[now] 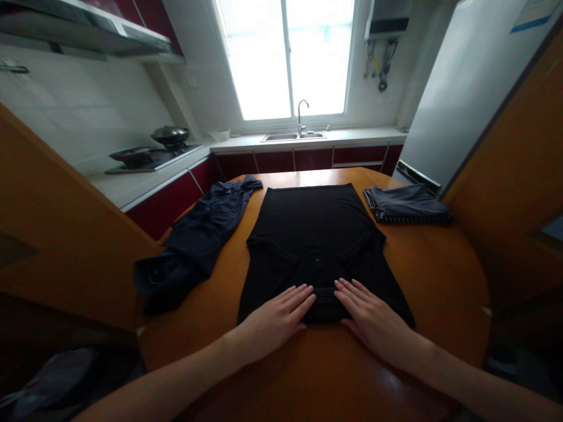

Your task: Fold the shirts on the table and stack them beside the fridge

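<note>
A black buttoned shirt lies spread on the wooden table, its sides folded inward and its collar end toward me. My left hand rests palm down on the near left part of the collar, fingers stretched out. On the collar's right side, my right hand also lies flat with its fingers extended. Neither hand grips the cloth. A few small buttons show along the middle of the shirt, just beyond my fingertips. The cloth beneath both palms is hidden.
Dark blue clothing lies loosely along the left of the table. A folded grey and patterned stack sits at the right. Beyond are a sink, a stove with pans and a fridge.
</note>
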A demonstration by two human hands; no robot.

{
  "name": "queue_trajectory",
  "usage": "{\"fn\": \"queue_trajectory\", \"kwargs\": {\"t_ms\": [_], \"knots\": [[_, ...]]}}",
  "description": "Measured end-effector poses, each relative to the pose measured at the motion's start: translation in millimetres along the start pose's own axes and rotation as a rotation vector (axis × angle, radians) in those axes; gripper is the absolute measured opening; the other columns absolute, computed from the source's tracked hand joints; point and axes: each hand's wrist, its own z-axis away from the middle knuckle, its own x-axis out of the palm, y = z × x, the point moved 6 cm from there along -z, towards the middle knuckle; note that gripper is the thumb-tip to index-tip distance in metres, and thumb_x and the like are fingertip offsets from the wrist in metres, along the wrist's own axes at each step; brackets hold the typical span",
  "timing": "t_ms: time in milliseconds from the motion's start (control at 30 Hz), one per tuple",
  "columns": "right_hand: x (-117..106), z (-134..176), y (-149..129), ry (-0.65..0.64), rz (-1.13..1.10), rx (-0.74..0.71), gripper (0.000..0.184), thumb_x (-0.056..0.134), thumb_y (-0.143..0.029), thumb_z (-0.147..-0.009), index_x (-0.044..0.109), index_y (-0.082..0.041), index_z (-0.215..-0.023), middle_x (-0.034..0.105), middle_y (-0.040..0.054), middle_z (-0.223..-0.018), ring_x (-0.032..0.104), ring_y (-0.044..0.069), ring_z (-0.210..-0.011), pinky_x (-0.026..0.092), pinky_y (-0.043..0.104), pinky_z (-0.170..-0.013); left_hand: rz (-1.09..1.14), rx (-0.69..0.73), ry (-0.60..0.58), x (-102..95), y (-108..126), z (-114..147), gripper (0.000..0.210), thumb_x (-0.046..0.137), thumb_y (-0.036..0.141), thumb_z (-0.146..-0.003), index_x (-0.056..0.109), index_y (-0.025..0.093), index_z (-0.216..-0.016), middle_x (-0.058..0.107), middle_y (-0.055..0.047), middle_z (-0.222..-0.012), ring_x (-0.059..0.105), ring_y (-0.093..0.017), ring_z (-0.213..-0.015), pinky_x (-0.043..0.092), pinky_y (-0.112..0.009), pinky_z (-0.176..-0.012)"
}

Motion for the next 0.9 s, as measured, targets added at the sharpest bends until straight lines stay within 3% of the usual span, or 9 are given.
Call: {"fn": "queue_trajectory", "kwargs": {"t_ms": [133, 267, 367, 433, 600, 700, 900], "knots": [[2, -15, -11, -0.111, 0.091, 0.047, 0.051, 0.063, -0.026, -0.093, 0.057, -0.002, -0.138, 0.053, 0.0259, -0.145, 0.05, 0.035, -0.137, 0.04, 0.05, -0.116, 0.001, 0.04, -0.04, -4.3, -1, -6, 0.057, 0.055, 0.031, -0.101, 0.038, 0.015, -0.154, 0.04, -0.017, -0.158, 0.038, -0.028, -0.146, 0.036, -0.041, -0.12], [5, -47, -24, -0.294, 0.163, 0.181, 0.068, 0.067, -0.044, -0.091, 0.056, 0.004, -0.138, 0.053, 0.0324, -0.141, 0.052, 0.04, -0.134, 0.04, 0.052, -0.114, 0.013, 0.042, -0.031, -4.4, -3, -14, 0.068, 0.053, 0.031, -0.1, 0.023, 0.017, -0.16, 0.028, -0.013, -0.164, 0.025, -0.027, -0.152, 0.03, -0.045, -0.123], [-2, -74, -30, -0.443, 0.096, 0.212, 0.069, 0.068, -0.046, -0.09, 0.058, 0.005, -0.135, 0.057, 0.0327, -0.137, 0.054, 0.04, -0.131, 0.041, 0.05, -0.112, 0.001, 0.024, -0.032, -0.6, -6, -17, 0.076, 0.053, 0.032, -0.1, 0.013, 0.016, -0.162, 0.024, -0.013, -0.165, 0.021, -0.027, -0.153, 0.03, -0.048, -0.123], [-11, -86, -30, -0.507, 0.01, 0.22, 0.058, 0.069, -0.044, -0.089, 0.066, -0.001, -0.128, 0.065, 0.0286, -0.128, 0.061, 0.038, -0.124, 0.043, 0.05, -0.109, -0.016, 0.032, -0.039, 1.5, -8, -17, 0.078, 0.053, 0.033, -0.099, 0.011, 0.014, -0.162, 0.024, -0.014, -0.165, 0.023, -0.028, -0.153, 0.033, -0.049, -0.121], [-24, -99, -25, -0.54, -0.124, 0.257, 0.022, 0.062, -0.025, -0.095, 0.075, -0.01, -0.105, 0.076, 0.0192, -0.106, 0.071, 0.032, -0.106, 0.049, 0.051, -0.1, -0.102, 0.096, -0.019, 4.7, -13, -15, 0.078, 0.053, 0.032, -0.098, 0.014, 0.01, -0.161, 0.03, -0.018, -0.162, 0.029, -0.032, -0.15, 0.039, -0.051, -0.116], [-21, -103, -18, -0.515, -0.164, 0.289, 0.018, 0.059, -0.019, -0.096, 0.075, -0.012, -0.098, 0.078, 0.0152, -0.099, 0.073, 0.031, -0.102, 0.052, 0.052, -0.096, -0.124, 0.134, 0.0, 9.0, -16, -14, 0.077, 0.055, 0.037, -0.098, 0.019, 0.011, -0.161, 0.037, -0.018, -0.159, 0.034, -0.033, -0.148, 0.04, -0.051, -0.116], [-20, -115, -8, -0.441, -0.258, 0.311, 0.023, 0.054, -0.016, -0.097, 0.073, -0.015, -0.086, 0.078, 0.0121, -0.09, 0.075, 0.027, -0.089, 0.059, 0.036, -0.067, -0.124, 0.166, 0.053, 13.9, -22, -13, 0.069, 0.056, 0.04, -0.096, 0.034, 0.011, -0.155, 0.048, -0.018, -0.153, 0.044, -0.033, -0.143, 0.041, -0.05, -0.115]]}}
